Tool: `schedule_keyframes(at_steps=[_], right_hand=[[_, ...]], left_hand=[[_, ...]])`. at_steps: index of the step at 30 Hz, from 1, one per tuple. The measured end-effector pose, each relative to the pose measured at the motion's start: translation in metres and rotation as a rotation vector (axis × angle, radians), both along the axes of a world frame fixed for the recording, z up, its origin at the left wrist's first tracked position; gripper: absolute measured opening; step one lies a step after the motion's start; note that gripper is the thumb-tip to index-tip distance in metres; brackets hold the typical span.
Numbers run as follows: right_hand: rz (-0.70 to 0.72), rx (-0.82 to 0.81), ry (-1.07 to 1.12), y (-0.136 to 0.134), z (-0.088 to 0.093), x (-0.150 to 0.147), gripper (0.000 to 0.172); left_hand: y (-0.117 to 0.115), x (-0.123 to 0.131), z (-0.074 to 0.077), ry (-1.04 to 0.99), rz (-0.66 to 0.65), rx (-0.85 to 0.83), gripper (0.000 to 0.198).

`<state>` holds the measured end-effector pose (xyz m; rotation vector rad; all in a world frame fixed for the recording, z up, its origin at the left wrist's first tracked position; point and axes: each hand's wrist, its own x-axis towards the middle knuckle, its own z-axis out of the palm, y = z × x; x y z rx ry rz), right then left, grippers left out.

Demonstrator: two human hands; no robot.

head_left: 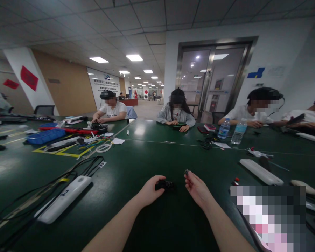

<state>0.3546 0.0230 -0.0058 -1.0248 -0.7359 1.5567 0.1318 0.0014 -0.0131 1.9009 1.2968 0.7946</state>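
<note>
My left hand (pixel 152 191) is closed around the left end of a small black object (pixel 167 184) on the green table (pixel 136 157); its exact kind is too dark to tell. To the right of it, my right hand (pixel 196 188) pinches a tiny grey piece (pixel 186 172) between thumb and fingertips, apart from the black object. The other fingers of that hand are curled in. What the left fingertips cover on the far side is hidden.
A white power strip (pixel 65 199) with black cables lies at left, another white strip (pixel 261 171) at right. Beyond are a blue tray (pixel 46 136), loose wires (pixel 103 148) and two water bottles (pixel 238 131). Several people in headsets sit across the table. A blurred patch covers the lower right.
</note>
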Motion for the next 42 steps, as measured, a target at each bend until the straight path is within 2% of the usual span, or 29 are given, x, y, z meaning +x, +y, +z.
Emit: schedule_keyframes(at_steps=[5,14,27,31,36,42], right_hand=[[0.003,0.005,0.017,0.0,-0.003,-0.002,0.019],[-0.013,0.055,-0.026,-0.003,-0.001,-0.01,0.02],[0.013,0.122,-0.129,0.0,-0.008,-0.013,0.029],[0.002,0.128,-0.171,-0.004,-0.003,-0.016,0.028],[0.009,0.113,-0.185,-0.006,0.001,-0.017,0.03],[0.044,0.13,-0.178,-0.006,-0.003,-0.019,0.032]], left_hand=[[0.001,0.0,-0.002,0.025,0.008,-0.022,0.045],[-0.002,0.004,0.004,0.048,-0.038,0.088,0.039],[-0.003,0.008,0.005,0.074,-0.015,0.054,0.039],[-0.002,0.009,0.004,0.05,-0.01,0.064,0.041],[0.002,0.01,-0.001,0.092,0.086,0.064,0.042],[0.001,0.012,-0.003,0.076,0.037,0.078,0.043]])
